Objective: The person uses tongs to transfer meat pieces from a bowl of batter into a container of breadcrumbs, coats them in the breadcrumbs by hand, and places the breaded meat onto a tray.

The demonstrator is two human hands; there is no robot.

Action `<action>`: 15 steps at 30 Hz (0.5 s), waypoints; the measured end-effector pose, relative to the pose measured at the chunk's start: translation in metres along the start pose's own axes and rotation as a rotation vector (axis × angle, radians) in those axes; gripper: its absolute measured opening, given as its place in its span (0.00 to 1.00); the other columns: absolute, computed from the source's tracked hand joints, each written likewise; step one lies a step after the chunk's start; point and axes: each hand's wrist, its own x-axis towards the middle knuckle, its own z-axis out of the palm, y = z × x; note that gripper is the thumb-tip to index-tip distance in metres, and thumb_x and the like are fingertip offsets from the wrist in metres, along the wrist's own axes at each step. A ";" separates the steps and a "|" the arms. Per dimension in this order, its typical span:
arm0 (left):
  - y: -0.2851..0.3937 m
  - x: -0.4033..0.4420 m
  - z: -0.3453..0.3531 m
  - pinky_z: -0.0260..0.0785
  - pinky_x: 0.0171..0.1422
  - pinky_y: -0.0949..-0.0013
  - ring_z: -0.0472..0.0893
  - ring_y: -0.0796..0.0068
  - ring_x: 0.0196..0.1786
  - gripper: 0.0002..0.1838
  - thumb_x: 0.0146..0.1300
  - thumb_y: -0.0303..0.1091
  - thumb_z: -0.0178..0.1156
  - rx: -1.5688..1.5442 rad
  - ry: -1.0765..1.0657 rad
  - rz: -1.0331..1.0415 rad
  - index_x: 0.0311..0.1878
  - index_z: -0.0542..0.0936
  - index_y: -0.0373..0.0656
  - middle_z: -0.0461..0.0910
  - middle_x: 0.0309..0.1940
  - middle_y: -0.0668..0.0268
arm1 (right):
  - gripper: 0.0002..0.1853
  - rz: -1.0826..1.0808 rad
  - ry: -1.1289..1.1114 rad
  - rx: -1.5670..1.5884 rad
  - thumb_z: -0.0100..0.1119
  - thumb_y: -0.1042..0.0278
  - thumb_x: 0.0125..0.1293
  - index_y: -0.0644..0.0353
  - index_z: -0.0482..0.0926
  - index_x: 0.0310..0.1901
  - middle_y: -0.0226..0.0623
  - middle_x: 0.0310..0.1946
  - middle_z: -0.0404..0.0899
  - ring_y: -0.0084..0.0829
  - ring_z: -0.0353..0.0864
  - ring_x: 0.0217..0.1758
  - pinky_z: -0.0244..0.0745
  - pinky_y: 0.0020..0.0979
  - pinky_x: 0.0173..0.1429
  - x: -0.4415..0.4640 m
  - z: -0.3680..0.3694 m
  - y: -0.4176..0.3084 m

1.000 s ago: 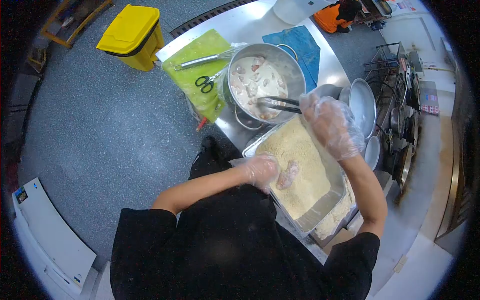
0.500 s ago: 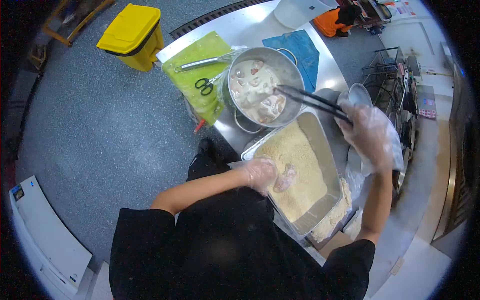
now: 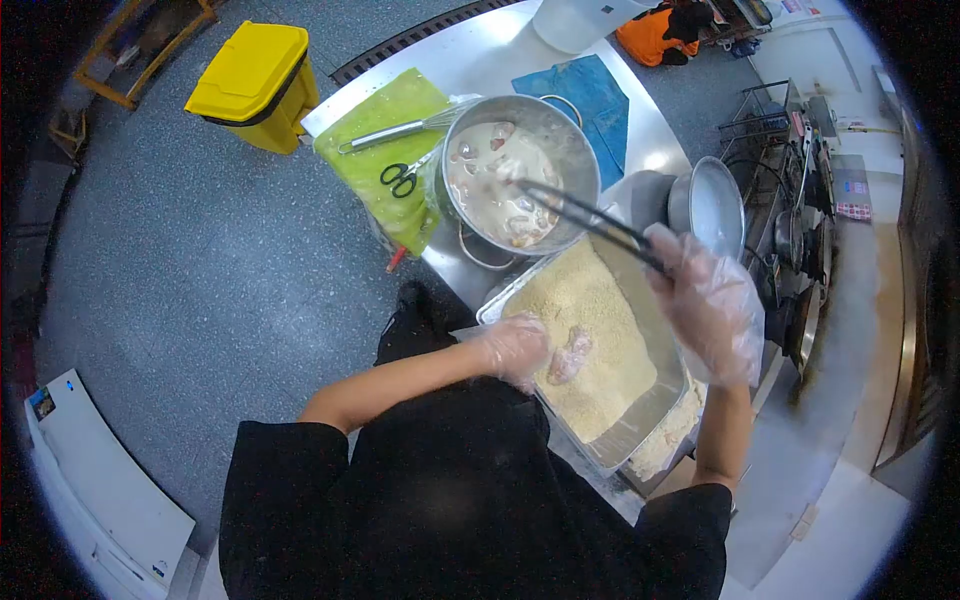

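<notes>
My right hand [image 3: 700,305], in a clear plastic glove, is closed around a pair of long black chopsticks [image 3: 600,222]. Their tips dip into a metal pot [image 3: 575,140] of creamy white liquid with pinkish pieces of raw meat [image 3: 502,133]. My gloved left hand [image 3: 518,350] lies over the near left rim of a metal tray [image 3: 625,440], its fingers curled and partly hidden. Pale yellow crumbs [image 3: 590,290] fill the tray. One piece of raw chicken [image 3: 571,356] rests on them, just right of my left hand and apart from it.
Left of the pot, a whisk [image 3: 395,133] and black-handled scissors [image 3: 400,180] lie on a green cutting board [image 3: 375,150]. A blue cloth-like sheet [image 3: 590,100] is behind it. A metal bowl [image 3: 708,205] stands to the right. Farther off are a yellow bin [image 3: 250,80] and a person in orange [image 3: 650,40].
The chopstick tips have shifted left within the pot, and my right hand has moved left and slightly nearer my body. My left hand and the chicken piece stay put.
</notes>
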 end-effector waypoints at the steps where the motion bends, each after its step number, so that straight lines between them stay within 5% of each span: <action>1: -0.001 -0.001 0.000 0.67 0.69 0.54 0.80 0.53 0.59 0.35 0.47 0.66 0.71 -0.003 0.034 0.012 0.40 0.88 0.39 0.86 0.46 0.55 | 0.17 -0.003 -0.029 0.023 0.66 0.62 0.64 0.48 0.79 0.54 0.40 0.40 0.80 0.45 0.83 0.41 0.77 0.46 0.44 -0.005 -0.015 -0.013; 7: 0.003 -0.010 -0.009 0.68 0.68 0.54 0.80 0.52 0.58 0.35 0.47 0.65 0.72 -0.022 0.062 0.012 0.40 0.87 0.38 0.85 0.46 0.54 | 0.18 0.021 -0.030 0.139 0.68 0.62 0.62 0.47 0.83 0.55 0.40 0.38 0.84 0.47 0.84 0.41 0.77 0.45 0.47 -0.008 -0.027 0.000; 10: 0.003 -0.007 -0.006 0.68 0.67 0.54 0.81 0.52 0.57 0.34 0.47 0.65 0.72 -0.014 0.062 0.014 0.40 0.88 0.38 0.85 0.45 0.54 | 0.13 0.168 -0.120 0.163 0.63 0.54 0.66 0.47 0.83 0.49 0.44 0.39 0.84 0.48 0.85 0.44 0.78 0.48 0.47 0.007 -0.029 0.019; 11: 0.001 -0.007 -0.003 0.68 0.67 0.54 0.81 0.52 0.57 0.34 0.47 0.64 0.72 -0.007 0.074 0.022 0.40 0.88 0.38 0.85 0.45 0.54 | 0.17 0.266 -0.084 0.218 0.66 0.54 0.62 0.53 0.86 0.50 0.47 0.38 0.85 0.49 0.86 0.43 0.78 0.44 0.49 0.010 -0.025 0.024; 15: 0.002 -0.007 -0.003 0.69 0.65 0.54 0.82 0.53 0.56 0.33 0.47 0.64 0.72 0.010 0.085 0.017 0.39 0.88 0.39 0.86 0.43 0.55 | 0.19 0.417 0.000 0.052 0.65 0.49 0.64 0.51 0.87 0.50 0.48 0.41 0.86 0.49 0.86 0.46 0.78 0.45 0.51 0.019 0.001 0.044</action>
